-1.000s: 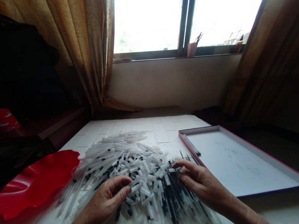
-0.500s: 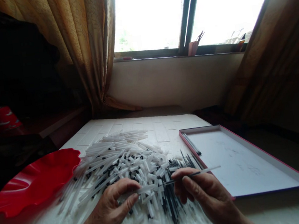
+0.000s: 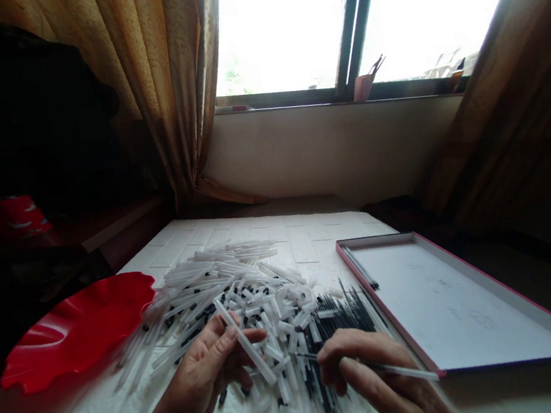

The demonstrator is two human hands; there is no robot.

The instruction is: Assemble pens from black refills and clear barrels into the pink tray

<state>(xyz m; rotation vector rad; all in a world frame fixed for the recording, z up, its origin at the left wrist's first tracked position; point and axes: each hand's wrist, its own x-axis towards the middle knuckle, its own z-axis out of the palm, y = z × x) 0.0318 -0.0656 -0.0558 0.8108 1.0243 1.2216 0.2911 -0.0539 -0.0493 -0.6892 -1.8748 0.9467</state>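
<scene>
My left hand [image 3: 209, 366] pinches a translucent white pen barrel [image 3: 246, 346] between thumb and fingers, tilted with its lower end toward the right. Closed round a thin pen refill [image 3: 408, 371] is my right hand [image 3: 373, 364]; the refill's dark tip points left and its pale tail sticks out to the right. Below and between the hands spreads a heap of clear pen caps [image 3: 282, 328] and short pieces. Black refills [image 3: 321, 390] lie just left of my right hand, and more dark thin ones [image 3: 350, 311] lie behind it.
Clear pen barrels [image 3: 203, 274] are piled farther back on the white table [image 3: 305, 251]. A shallow box [image 3: 465, 301] with a few pens [image 3: 361, 268] along its inner edge lies right. A red scalloped plate [image 3: 78, 328] stands left. Curtains [image 3: 166, 80] frame the window.
My left hand has turned the barrel from nearly level to a steep slant. My right hand has shifted slightly lower, and the refill's tail now slopes down to the right.
</scene>
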